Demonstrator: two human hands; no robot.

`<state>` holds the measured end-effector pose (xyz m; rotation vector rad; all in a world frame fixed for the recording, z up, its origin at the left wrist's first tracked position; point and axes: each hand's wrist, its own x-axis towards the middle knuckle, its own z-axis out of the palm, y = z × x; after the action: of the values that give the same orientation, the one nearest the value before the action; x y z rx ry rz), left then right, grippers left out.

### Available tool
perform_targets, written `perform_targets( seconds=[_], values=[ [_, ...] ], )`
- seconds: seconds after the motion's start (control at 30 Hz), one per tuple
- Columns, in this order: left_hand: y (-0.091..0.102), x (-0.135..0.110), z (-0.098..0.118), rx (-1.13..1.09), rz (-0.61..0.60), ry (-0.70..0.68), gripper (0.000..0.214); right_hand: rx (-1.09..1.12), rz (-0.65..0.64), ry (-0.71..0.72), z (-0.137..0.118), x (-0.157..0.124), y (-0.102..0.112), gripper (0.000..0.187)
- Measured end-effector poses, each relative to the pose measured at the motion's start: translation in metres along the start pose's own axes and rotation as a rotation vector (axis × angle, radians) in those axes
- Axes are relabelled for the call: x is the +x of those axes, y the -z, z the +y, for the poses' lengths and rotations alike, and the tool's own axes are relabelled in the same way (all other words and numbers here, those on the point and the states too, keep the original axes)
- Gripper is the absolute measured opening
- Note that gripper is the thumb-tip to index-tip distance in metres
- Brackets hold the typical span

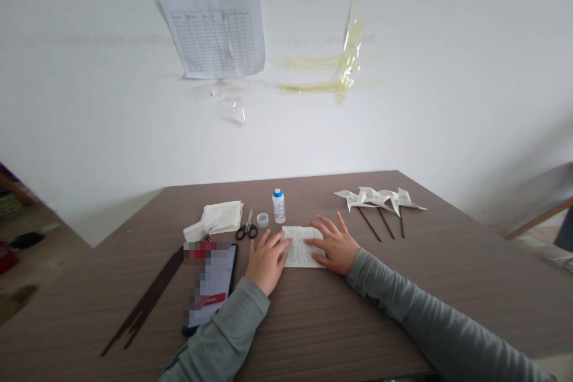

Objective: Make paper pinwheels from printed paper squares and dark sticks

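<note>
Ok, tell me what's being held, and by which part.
Nothing is held: the left hand and right hand lie open, fingertips on the edges of the paper, without a grip.

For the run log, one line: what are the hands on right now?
left hand: on text-covered paper sheet | right hand: on same sheet | nearby: scissors, blue-capped bottle, paper pinwheels

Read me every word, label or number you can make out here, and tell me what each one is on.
Nothing can be read word for word.
The grid sheet on the wall: a printed table, too small to read.
The white bottle with a blue cap: label too small to read.
The small paper sheet: rows of text, too small to read.
The phone: screen pixelated, unreadable.
</note>
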<state>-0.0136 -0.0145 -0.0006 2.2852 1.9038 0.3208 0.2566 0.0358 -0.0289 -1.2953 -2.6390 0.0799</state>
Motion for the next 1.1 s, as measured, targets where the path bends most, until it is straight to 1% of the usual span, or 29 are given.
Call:
perform_targets(
  seconds=[0.07, 0.13, 0.27, 0.4, 0.57, 0.7, 0.9, 1.0, 1.1],
  values=[
    [0.0, -0.001, 0.001, -0.033, -0.05, -0.008, 0.06, 0.002, -0.002, 0.028, 0.002, 0.0, -0.001, 0.05],
    [-0.001, -0.001, 0.001, -0.039, -0.074, 0.001, 0.058, 0.01, -0.007, 0.033, 0.005, 0.001, -0.003, 0.049],
    [-0.001, 0.0, -0.005, -0.044, -0.086, 0.012, 0.057, 0.048, -0.026, 0.038, 0.014, 0.003, -0.003, 0.046],
    [-0.001, 0.001, -0.008, -0.053, -0.066, 0.014, 0.057, 0.082, -0.045, 0.063, 0.022, 0.004, 0.002, 0.044],
    [0.0, 0.002, -0.008, -0.022, -0.097, 0.013, 0.06, 0.123, -0.073, 0.058, 0.026, 0.004, 0.006, 0.043],
    [-0.003, 0.004, -0.011, 0.002, -0.082, 0.009, 0.06, 0.16, -0.08, 0.068, 0.03, 0.004, 0.009, 0.039],
    [-0.01, 0.006, -0.017, 0.025, -0.019, -0.028, 0.057, 0.206, -0.123, 0.061, 0.039, 0.004, 0.01, 0.028],
    [-0.008, 0.006, -0.017, 0.008, -0.008, -0.048, 0.054, 0.235, -0.135, 0.053, 0.043, 0.004, 0.009, 0.031],
    [-0.004, 0.006, -0.014, -0.042, -0.027, -0.054, 0.053, 0.221, -0.127, 0.06, 0.042, 0.004, 0.004, 0.036]
  ],
)
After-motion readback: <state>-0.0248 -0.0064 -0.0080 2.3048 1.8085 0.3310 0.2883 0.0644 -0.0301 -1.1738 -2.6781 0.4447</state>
